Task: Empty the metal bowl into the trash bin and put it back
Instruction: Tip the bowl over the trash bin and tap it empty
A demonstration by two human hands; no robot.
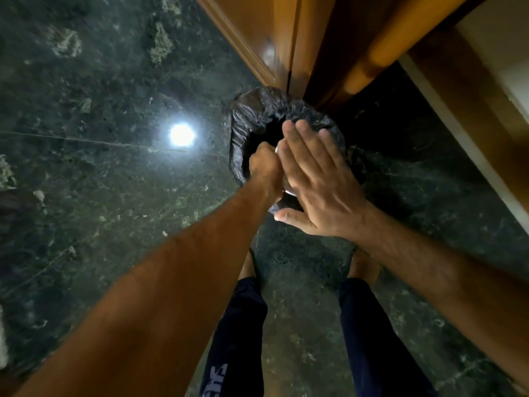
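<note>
A trash bin [252,116] lined with a black plastic bag stands on the floor against a wooden door frame. Over its mouth I hold the metal bowl [278,149]; only slivers of its shiny rim show between my hands. My left hand [264,169] is closed on the bowl's rim at the left. My right hand [313,179] lies flat with its fingers straight and together, laid over the bowl and hiding most of it. I cannot see the bowl's contents.
The floor [100,181] is dark green polished stone with a bright lamp reflection [182,134]. A wooden door and frame [289,38] rise behind the bin. A pale wall edge [503,90] runs along the right. My legs and bare feet [365,267] stand just before the bin.
</note>
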